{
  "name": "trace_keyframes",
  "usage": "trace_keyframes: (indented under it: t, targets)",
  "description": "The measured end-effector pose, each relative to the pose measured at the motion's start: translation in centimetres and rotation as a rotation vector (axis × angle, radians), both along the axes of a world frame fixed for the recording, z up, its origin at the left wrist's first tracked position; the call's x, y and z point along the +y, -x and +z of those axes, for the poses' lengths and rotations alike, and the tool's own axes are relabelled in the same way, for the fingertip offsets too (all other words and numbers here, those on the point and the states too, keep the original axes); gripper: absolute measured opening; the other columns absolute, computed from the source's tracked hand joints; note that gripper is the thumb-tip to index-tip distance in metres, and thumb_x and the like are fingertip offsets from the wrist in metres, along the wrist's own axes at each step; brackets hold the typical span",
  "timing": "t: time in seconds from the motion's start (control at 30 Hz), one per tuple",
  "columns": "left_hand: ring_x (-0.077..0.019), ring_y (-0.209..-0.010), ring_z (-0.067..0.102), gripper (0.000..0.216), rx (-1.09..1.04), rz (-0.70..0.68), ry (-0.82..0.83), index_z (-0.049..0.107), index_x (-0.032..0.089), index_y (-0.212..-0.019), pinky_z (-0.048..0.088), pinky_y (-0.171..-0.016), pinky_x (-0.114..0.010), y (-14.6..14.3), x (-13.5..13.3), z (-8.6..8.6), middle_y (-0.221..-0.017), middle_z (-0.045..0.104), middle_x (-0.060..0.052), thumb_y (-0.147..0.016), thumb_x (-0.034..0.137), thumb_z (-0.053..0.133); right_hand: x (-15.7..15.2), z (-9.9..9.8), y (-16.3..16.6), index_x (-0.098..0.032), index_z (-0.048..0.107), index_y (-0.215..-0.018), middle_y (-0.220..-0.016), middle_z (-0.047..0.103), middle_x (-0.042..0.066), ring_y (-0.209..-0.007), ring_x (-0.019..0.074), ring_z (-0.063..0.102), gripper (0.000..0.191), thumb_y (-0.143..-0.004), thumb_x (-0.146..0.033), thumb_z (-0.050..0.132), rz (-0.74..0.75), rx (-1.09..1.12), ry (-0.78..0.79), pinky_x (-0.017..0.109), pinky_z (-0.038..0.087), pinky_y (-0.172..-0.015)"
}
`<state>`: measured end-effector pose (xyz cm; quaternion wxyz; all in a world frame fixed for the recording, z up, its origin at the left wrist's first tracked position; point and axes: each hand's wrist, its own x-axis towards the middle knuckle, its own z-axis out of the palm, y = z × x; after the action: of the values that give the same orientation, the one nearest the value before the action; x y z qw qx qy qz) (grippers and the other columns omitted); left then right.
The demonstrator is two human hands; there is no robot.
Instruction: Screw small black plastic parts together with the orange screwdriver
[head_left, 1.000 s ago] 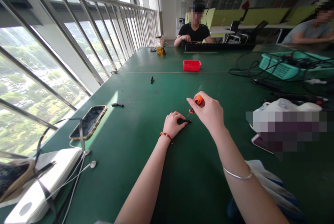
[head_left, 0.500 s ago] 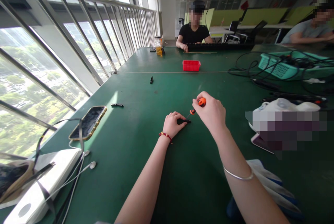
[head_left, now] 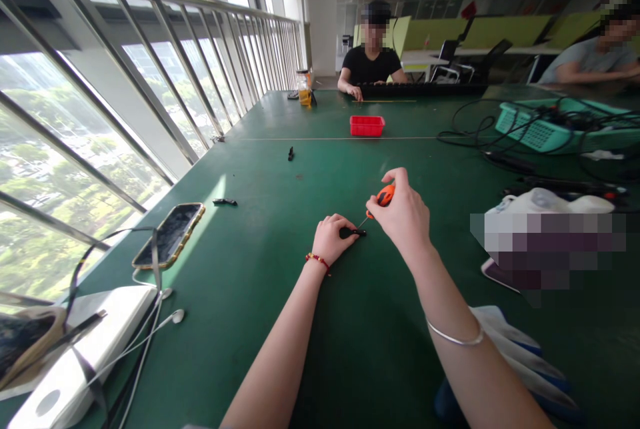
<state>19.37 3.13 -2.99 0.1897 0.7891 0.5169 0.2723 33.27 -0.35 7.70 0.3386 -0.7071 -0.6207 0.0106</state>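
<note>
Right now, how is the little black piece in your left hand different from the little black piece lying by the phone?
The held black piece is pinched by the left hand; the loose black piece lies untouched beside the phone. The screwdriver in the right hand points its tip at the held black piece; no tool is near the loose black piece. Both are small, black and rest on the green table.

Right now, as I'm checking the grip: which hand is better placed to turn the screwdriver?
Right, probably. The right hand grips the orange screwdriver, tip at the black part; the left hand pins that part to the table.
</note>
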Motion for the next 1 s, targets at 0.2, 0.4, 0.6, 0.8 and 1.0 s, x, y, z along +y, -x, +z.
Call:
trace_keyframes:
  t: [0.2, 0.4, 0.6, 0.8, 1.0]
  targets:
    - [-0.0199, -0.09, 0.055, 0.012, 0.004, -0.002, 0.004, 0.068, 0.022, -0.083, 0.042, -0.088, -0.036, 0.09, -0.08, 0.17, -0.094, 0.064, -0.001, -0.072, 0.028, 0.067, -0.02, -0.06, 0.25, -0.023, 0.053, -0.085, -0.07, 0.058, 0.002, -0.062, 0.0174, 0.053, 0.025, -0.079, -0.047, 0.048, 0.05, -0.009, -0.015, 0.024, 0.026, -0.048]
    - [-0.0205, -0.091, 0.056, 0.012, 0.008, 0.003, 0.005, 0.068, 0.022, -0.083, 0.043, -0.086, -0.036, -0.06, -0.07, 0.17, -0.094, 0.064, -0.001, -0.073, 0.029, 0.066, -0.21, 0.23, 0.51, -0.024, 0.055, -0.086, -0.063, 0.056, 0.001, -0.056, 0.0166, 0.049, 0.018, -0.077, -0.039, 0.049, 0.005, -0.034, 0.017, 0.025, 0.024, -0.047]
    - [-0.0201, -0.09, 0.056, 0.012, 0.005, -0.001, 0.002, 0.067, 0.022, -0.082, 0.043, -0.087, -0.036, 0.09, -0.05, 0.08, -0.094, 0.064, -0.001, -0.072, 0.029, 0.067, -0.22, 0.03, 0.96, -0.024, 0.05, -0.085, -0.065, 0.055, -0.001, -0.057, 0.016, 0.049, 0.028, -0.077, -0.05, 0.048, 0.045, -0.008, 0.009, 0.024, 0.024, -0.047]
    - [-0.0203, -0.091, 0.056, 0.012, 0.002, 0.001, -0.001, 0.068, 0.023, -0.083, 0.043, -0.087, -0.037, 0.04, -0.05, 0.07, -0.094, 0.065, -0.001, -0.072, 0.028, 0.067, -0.19, -0.06, 0.74, -0.023, 0.051, -0.08, -0.058, 0.052, -0.001, -0.052, 0.0141, 0.044, 0.017, -0.078, -0.04, 0.047, -0.011, -0.035, -0.015, 0.024, 0.021, -0.047]
    - [-0.0204, -0.092, 0.056, 0.011, 0.007, 0.008, -0.006, 0.067, 0.022, -0.082, 0.043, -0.088, -0.036, -0.08, -0.16, 0.1, -0.093, 0.064, -0.001, -0.073, 0.027, 0.066, -0.18, -0.01, 0.73, -0.024, 0.054, -0.074, -0.057, 0.053, -0.002, -0.054, 0.0147, 0.047, 0.026, -0.076, -0.049, 0.05, 0.043, 0.017, -0.019, 0.024, 0.022, -0.048]
